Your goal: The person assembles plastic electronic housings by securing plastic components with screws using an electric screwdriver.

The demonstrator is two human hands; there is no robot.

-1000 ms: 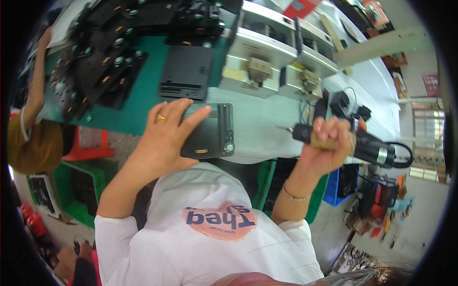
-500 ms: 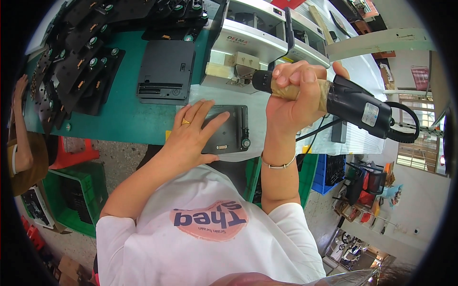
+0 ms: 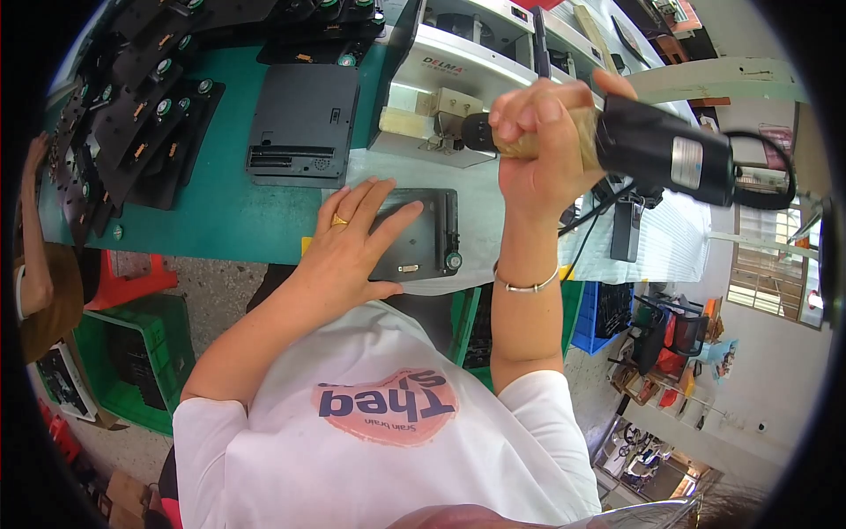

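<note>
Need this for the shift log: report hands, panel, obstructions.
Left hand spread on black panel, covering its left side. Right hand gripping black power tool, its tip overlapping white machine in view. Only left hand covering panel.

Bright, fairly even light is filling the room, with the barred window [image 3: 760, 286] at the right glowing pale and shadow gathering inside the green crate [image 3: 176, 353]. The fisheye lens is bending straight edges toward a black rim, where distant details are looking soft.

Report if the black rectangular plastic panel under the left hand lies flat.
Flat: the panel shows its broad face upward, left hand across it.
</note>
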